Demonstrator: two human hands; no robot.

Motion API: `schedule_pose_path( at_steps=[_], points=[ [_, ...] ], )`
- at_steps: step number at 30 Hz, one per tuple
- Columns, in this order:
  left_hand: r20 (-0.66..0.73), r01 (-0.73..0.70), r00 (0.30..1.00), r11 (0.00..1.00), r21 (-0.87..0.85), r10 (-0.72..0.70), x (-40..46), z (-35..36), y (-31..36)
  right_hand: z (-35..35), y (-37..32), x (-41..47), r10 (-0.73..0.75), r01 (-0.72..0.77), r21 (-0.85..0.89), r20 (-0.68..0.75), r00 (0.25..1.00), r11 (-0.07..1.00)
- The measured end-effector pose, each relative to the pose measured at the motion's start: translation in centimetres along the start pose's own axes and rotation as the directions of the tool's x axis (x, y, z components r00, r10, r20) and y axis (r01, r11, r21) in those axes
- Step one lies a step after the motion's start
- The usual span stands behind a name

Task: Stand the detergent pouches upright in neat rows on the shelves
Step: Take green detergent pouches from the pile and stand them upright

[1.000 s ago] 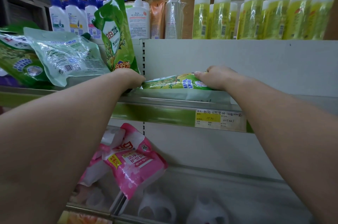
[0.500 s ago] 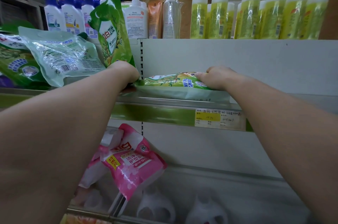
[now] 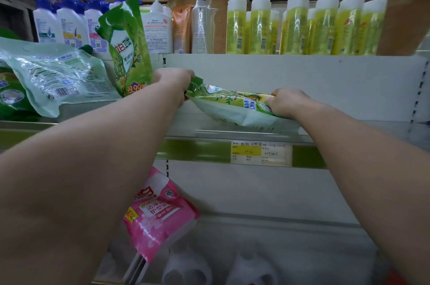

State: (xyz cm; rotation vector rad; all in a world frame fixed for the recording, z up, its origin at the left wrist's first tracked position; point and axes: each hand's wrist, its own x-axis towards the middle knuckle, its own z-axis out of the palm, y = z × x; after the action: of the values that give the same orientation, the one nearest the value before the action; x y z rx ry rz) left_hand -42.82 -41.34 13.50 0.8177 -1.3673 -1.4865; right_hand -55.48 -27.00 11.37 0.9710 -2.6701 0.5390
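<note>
Between both hands a soft, glossy green pouch (image 3: 229, 108) is gripped, tilted above the shelf (image 3: 232, 133): the left hand (image 3: 173, 81) pinches its top, the right hand (image 3: 287, 103) its base. Left of the left hand, one green pouch (image 3: 126, 50) stands upright; crinkly pale pouches (image 3: 58, 75) lie flat, unsorted.

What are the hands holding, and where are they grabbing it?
Both grip one green pouch: the left hand pinches its top end, the right hand grips its bottom end.
</note>
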Motion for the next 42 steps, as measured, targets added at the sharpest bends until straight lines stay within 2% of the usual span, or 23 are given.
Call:
schedule_pose_path(
  at_steps=[7,12,14,19,22,26,28,31,34,39,42],
  points=[
    [0.104,0.201,0.977,0.967,-0.154,-0.187,-0.6,1.4,-1.8,0.0,1.5,0.2,0.049,-0.055,-0.09,-0.065,0.997,0.994],
    [0.144,0.292,0.949,0.954,-0.072,-0.28,-1.5,2.0,-1.9,0.2,1.5,0.2,0.053,-0.058,-0.068,-0.068,0.996,0.996],
    [0.152,0.284,0.95,0.958,-0.048,-0.274,-2.2,2.1,-1.7,0.1,1.5,0.1,0.054,-0.058,-0.063,-0.064,0.996,0.996],
    [0.153,0.3,0.947,0.948,-0.108,-0.282,-2.0,2.0,-2.0,-0.7,0.9,-0.2,0.013,-0.014,-0.037,-0.004,1.0,0.999],
    [0.142,0.323,0.944,0.921,-0.218,-0.297,-1.6,2.2,-2.2,-1.2,0.7,-0.3,0.004,-0.004,-0.041,-0.002,1.0,0.999],
    [0.087,0.277,0.961,0.91,-0.308,-0.263,-1.4,3.2,-2.4,-1.5,0.5,-1.0,0.045,-0.045,-0.04,0.001,0.999,0.998],
    [0.097,0.309,0.951,0.901,-0.305,-0.293,-1.6,3.8,-2.3,-1.6,0.5,-1.3,0.055,-0.055,-0.043,0.018,0.998,0.998],
    [0.211,0.394,0.914,0.885,-0.248,-0.347,-2.9,4.4,-1.5,-1.4,0.6,-1.2,0.05,-0.049,-0.04,0.026,0.998,0.998],
    [0.252,0.381,0.91,0.903,-0.198,-0.329,-3.9,4.8,-1.0,-1.2,0.8,-1.1,0.056,-0.056,-0.021,0.012,0.998,0.998],
    [0.166,0.306,0.949,0.915,-0.263,-0.269,-3.2,6.2,-3.1,-1.0,1.0,-1.6,0.097,-0.093,0.084,-0.04,0.994,0.992],
    [0.192,0.317,0.944,0.898,-0.306,-0.268,-3.5,7.3,-3.6,-0.9,0.8,-1.7,0.111,-0.104,0.123,-0.053,0.992,0.987]
  ],
)
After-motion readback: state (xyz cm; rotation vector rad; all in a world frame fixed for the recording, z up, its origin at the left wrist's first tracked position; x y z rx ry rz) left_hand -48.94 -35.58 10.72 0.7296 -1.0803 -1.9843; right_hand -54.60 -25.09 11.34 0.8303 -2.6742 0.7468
